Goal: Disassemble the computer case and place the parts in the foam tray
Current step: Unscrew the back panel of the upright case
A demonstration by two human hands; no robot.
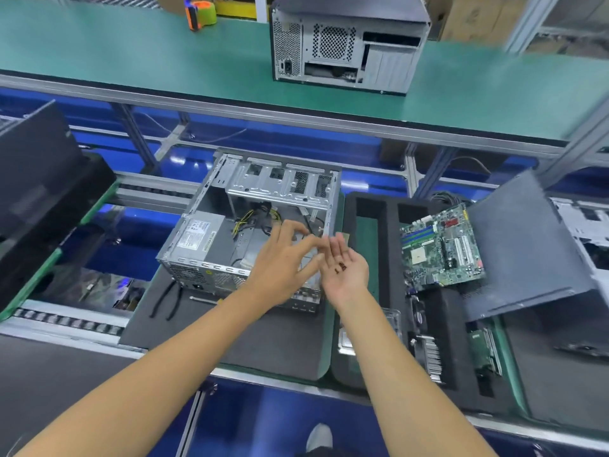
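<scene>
The opened computer case (pixel 230 206) lies on a dark foam mat, its power supply (pixel 196 234) and cables still inside. My right hand (pixel 346 268) is held palm up over the case's right edge, with small dark screws (pixel 341 267) lying in the palm. My left hand (pixel 283 255) hovers beside it, fingers spread and reaching toward that palm, holding nothing visible. To the right is the black foam tray (pixel 389 219), which carries the green motherboard (pixel 441 249), a heatsink (pixel 428 357) and other parts.
Pliers (pixel 168 298) and a screwdriver (pixel 204 300) lie on the mat in front of the case. A grey side panel (pixel 524 249) leans over the tray's right side. Another closed case (pixel 346 44) stands on the green belt behind. A black monitor (pixel 39 199) is at the left.
</scene>
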